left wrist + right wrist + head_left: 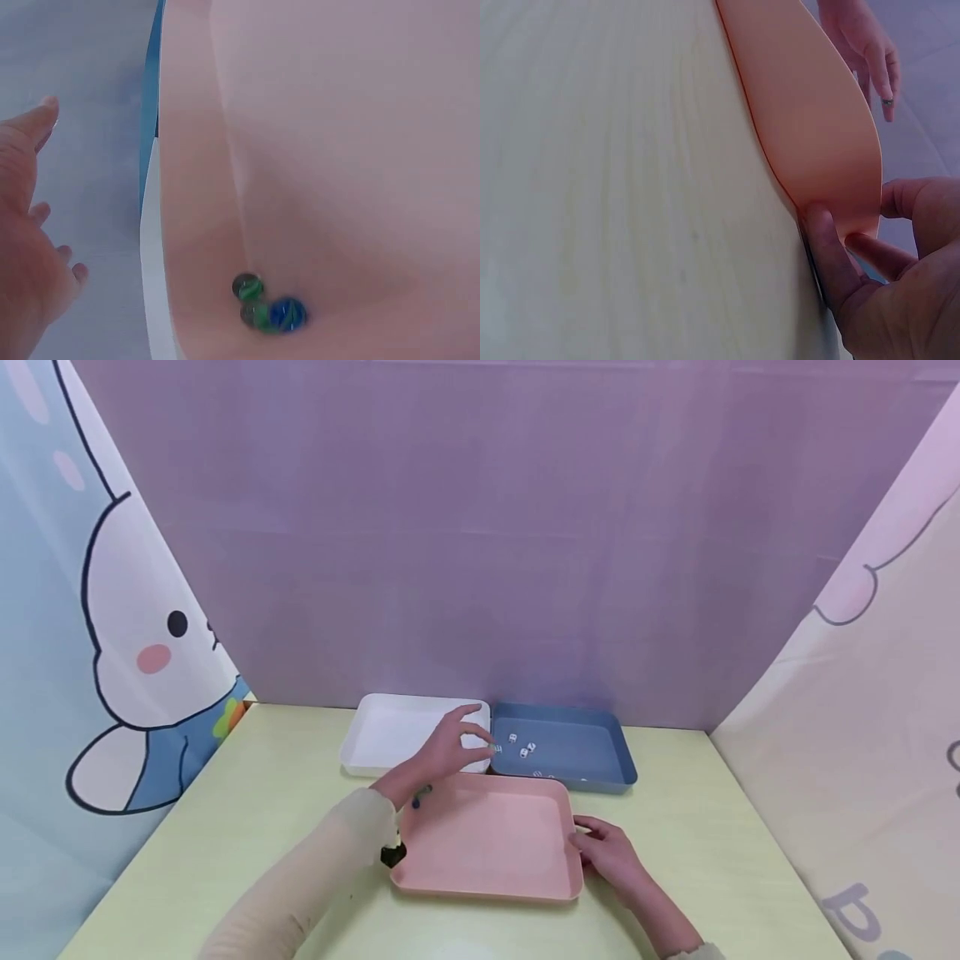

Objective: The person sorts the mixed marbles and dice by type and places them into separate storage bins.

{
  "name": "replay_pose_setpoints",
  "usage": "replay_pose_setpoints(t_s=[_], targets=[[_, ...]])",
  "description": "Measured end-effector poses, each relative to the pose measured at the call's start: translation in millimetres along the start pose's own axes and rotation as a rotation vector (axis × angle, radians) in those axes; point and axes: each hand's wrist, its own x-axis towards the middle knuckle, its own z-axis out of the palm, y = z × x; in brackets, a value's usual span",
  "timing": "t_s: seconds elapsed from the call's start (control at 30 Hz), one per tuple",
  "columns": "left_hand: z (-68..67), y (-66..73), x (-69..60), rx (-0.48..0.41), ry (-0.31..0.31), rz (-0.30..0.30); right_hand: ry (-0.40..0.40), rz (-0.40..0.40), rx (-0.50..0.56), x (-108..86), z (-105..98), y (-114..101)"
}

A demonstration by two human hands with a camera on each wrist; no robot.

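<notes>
The right hand [609, 857] grips the right wall of a pink tray [498, 835], fingers at its outer side in the right wrist view. Several glass marbles [288, 313], green and blue, lie in one corner of this tray, partly behind the left forearm in the head view. My left hand [453, 745] is raised over the border between a white tray [393, 727] and a blue tray [577, 739]. Its thumb and index fingertip pinch a small dark greenish marble [887, 101], mostly hidden by the fingers. Several white dice [513, 737] lie in the blue tray.
The three trays stand close together on a pale wooden table [247, 793]. A purple cloth [480, 543] hangs behind them, with printed curtains [165, 635] on both sides. A black strap piece [393, 856] sits at the left wrist.
</notes>
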Motion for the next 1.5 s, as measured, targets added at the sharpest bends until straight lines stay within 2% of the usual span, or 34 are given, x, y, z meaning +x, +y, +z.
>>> replay_pose_setpoints(t_s=[0.13, 0.3, 0.4, 0.53, 0.73, 1.0, 1.17, 1.37, 1.5], targets=[[5.5, -1.5, 7.0, -0.033, 0.041, -0.027, -0.002, 0.004, 0.005, -1.0, -1, 0], [14.4, -3.9, 18.5, -0.039, 0.062, -0.036, 0.019, -0.003, 0.013, -5.0, -2, 0], [19.2, -6.0, 22.1, -0.056, 0.076, -0.066, 0.034, -0.007, 0.01, -6.7, -2, 1], [23.5, -11.1, 22.3, -0.085, 0.09, -0.114, 0.056, -0.018, -0.002, -6.1, 1, 4], [25.5, -19.3, 24.5, -0.094, 0.099, -0.126, 0.078, -0.032, -0.025, -6.1, 2, 3], [25.2, -27.0, 23.3, -0.144, 0.14, -0.179, 0.093, -0.023, -0.019, -7.5, 0, -1], [25.3, -33.2, 20.9, -0.153, 0.142, -0.222, 0.092, -0.02, -0.018, -8.7, 1, 0], [25.8, -32.2, 19.6, -0.167, 0.141, -0.219, 0.099, -0.018, -0.013, -10.0, 2, 2], [25.9, -29.4, 18.8, -0.178, 0.132, -0.237, 0.097, -0.022, -0.009, -10.2, 4, 3]])
